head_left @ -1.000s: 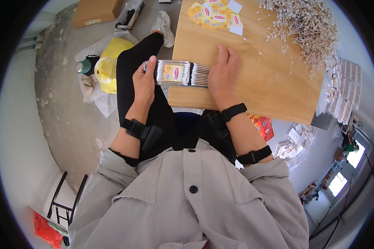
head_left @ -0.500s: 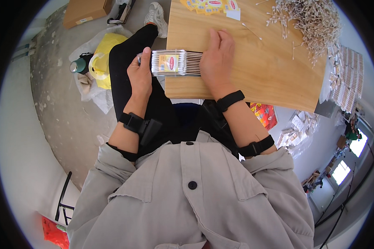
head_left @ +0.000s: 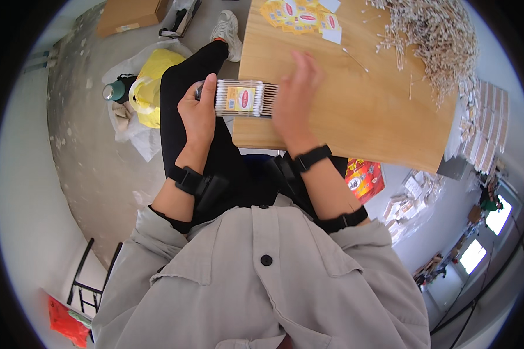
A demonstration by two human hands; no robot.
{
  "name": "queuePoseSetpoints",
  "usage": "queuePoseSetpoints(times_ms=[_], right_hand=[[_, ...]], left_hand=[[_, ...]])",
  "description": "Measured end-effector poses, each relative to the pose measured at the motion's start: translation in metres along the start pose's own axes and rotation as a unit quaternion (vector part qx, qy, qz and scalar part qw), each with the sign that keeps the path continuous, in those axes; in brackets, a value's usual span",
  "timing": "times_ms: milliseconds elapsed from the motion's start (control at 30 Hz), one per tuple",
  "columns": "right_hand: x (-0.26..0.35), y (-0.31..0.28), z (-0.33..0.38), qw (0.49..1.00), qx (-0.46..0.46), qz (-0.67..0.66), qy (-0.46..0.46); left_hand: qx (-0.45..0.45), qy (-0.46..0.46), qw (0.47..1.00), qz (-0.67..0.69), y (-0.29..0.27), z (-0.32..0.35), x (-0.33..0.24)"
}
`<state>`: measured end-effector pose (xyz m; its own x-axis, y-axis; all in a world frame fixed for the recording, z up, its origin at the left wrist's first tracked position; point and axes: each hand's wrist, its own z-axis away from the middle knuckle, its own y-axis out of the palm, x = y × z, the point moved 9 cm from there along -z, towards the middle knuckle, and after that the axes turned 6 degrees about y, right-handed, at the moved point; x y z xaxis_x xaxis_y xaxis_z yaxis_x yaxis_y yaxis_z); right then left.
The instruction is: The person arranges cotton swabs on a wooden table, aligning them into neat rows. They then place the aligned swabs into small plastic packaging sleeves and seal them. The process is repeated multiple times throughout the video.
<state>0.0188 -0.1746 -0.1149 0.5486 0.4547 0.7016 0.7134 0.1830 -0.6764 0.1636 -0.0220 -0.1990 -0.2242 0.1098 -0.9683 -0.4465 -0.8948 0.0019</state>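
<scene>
My left hand (head_left: 198,113) grips a clear plastic box (head_left: 220,110) at its left end, thumb on the upper side. Inside lie cotton swabs (head_left: 268,99) with white tips and brown sticks, under a yellow and white label card (head_left: 240,99). Part of the swab row sticks out of the box's right end. Against those stick ends rests the palm side of my right hand (head_left: 297,102), its fingers stretched upward and slightly blurred. The far ends of the swabs are hidden by this hand. The box is held over the table's left edge.
On the wooden table (head_left: 355,116) lie yellow label cards (head_left: 303,16), a big heap of loose swabs (head_left: 442,41) and a single swab (head_left: 355,60). Stacked packs (head_left: 483,125) stand beyond the right edge. A yellow bag (head_left: 151,87) and a green-lidded bottle (head_left: 114,91) are on the floor at left.
My right hand has moved left toward the box, and less of the swab row shows outside it. The table and box appear slightly lower in view.
</scene>
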Motion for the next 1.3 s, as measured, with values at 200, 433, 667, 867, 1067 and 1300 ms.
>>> queuePoseSetpoints(times_ms=[200,433,667,867,1067,1300], right_hand=[[-0.025,-0.010,0.033,0.897,-0.008,-0.397,0.194],[-0.003,0.014,0.038,0.913,0.036,-0.373,0.163],[0.019,0.029,0.041,0.933,0.068,-0.316,0.157],[0.031,0.029,0.042,0.961,0.044,-0.249,0.109],[0.030,0.023,0.037,0.971,0.050,-0.227,0.061],[-0.067,-0.085,-0.040,0.989,-0.108,-0.036,0.092]], left_hand=[[0.039,-0.068,0.990,0.119,0.001,-0.002,0.005],[0.005,-0.017,0.999,0.046,0.003,0.004,0.001],[0.005,0.003,1.000,-0.019,-0.002,0.002,0.000],[0.008,0.022,0.998,-0.061,0.001,0.004,-0.007],[0.019,0.021,0.999,-0.034,0.004,0.002,0.001],[-0.061,0.168,0.964,-0.196,-0.037,0.004,-0.036]])
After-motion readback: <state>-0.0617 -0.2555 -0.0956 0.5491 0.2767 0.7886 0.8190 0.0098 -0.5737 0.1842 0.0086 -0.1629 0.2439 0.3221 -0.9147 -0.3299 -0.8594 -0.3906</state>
